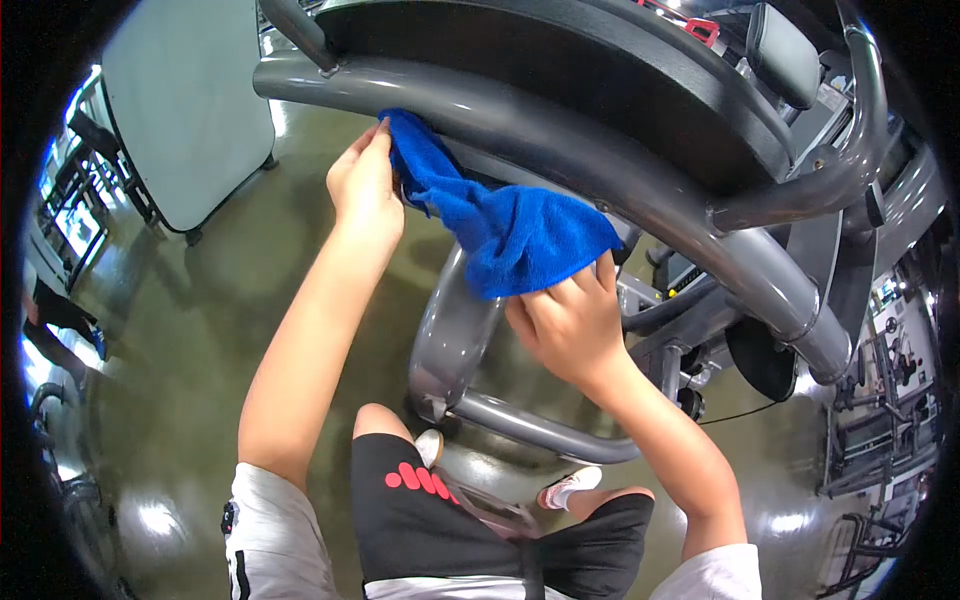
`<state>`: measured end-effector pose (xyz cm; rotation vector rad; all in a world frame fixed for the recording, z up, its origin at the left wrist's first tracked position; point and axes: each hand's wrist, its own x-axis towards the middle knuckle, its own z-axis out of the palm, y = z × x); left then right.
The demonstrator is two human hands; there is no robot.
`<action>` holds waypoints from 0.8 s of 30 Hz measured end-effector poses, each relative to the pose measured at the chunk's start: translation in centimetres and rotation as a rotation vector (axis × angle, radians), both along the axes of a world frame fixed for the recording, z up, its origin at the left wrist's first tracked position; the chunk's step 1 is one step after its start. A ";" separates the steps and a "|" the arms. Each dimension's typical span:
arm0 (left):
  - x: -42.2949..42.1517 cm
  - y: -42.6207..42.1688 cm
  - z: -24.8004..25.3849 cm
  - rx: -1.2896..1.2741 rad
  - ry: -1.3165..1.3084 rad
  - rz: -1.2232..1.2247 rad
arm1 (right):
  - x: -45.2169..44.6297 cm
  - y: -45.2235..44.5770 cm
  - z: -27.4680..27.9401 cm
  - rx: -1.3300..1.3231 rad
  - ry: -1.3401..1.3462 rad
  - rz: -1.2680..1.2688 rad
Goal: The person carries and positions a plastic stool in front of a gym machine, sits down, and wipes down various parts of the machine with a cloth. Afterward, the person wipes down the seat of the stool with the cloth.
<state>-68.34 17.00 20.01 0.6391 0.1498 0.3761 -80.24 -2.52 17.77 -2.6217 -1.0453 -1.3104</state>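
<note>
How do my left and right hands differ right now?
Your left hand pinches the narrow end of the blue cloth, while your right hand is at its wide, rumpled end. The left hand's fingertips show in part; the right hand's are hidden by the cloth. Both hands are bare and touch the same cloth.

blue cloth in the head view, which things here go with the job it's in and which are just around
In the job:
- blue cloth, in both hands
- left hand
- right hand
- thick grey tube, right by the cloth

Just around:
- pale panel, left
- grey pad, upper right
- red part, top
</note>
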 end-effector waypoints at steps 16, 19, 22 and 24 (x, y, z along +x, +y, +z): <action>0.7 1.7 -1.3 0.294 -0.017 0.038 | -1.6 0.0 -2.0 0.041 0.094 0.050; 0.6 1.7 -0.4 -0.061 0.118 -0.246 | -1.9 0.3 -2.1 0.040 0.115 0.049; 0.7 2.0 -1.0 0.496 -0.015 0.120 | -1.7 0.6 -2.1 0.070 0.114 0.087; 0.9 2.4 -1.1 0.947 -0.241 0.507 | -1.6 1.0 -2.0 0.090 0.119 0.088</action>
